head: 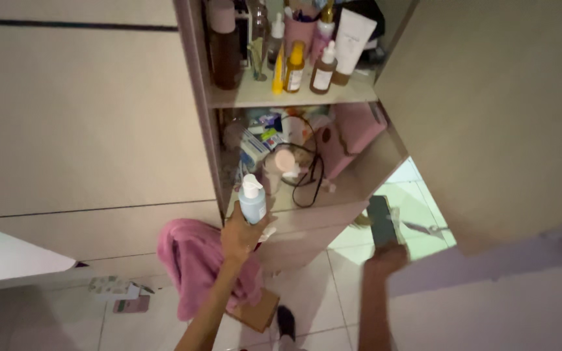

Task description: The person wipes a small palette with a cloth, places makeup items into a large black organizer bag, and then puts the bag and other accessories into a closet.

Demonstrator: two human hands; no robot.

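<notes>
My left hand (240, 235) grips a small light-blue pump bottle (252, 200) with a white top, held upright at the front edge of the lower cabinet shelf (333, 192). A dark flat phone (381, 221) stands upright in my right hand (387, 257), below the open cabinet door (489, 110). On the lower shelf sit a pink box (352, 130), a black cord (313, 179), a round pink-topped item (283, 162) and small packets. The upper shelf (294, 96) carries several bottles, among them an amber dropper bottle (324, 70) and a white tube (352, 39).
Closed pale cabinet fronts (79, 123) fill the left. A pink cloth (196, 260) hangs over something near my left arm, above a brown box (255, 311). Small items (121, 292) lie on the white tiled floor (333, 292). A white surface edge (8, 260) juts in at left.
</notes>
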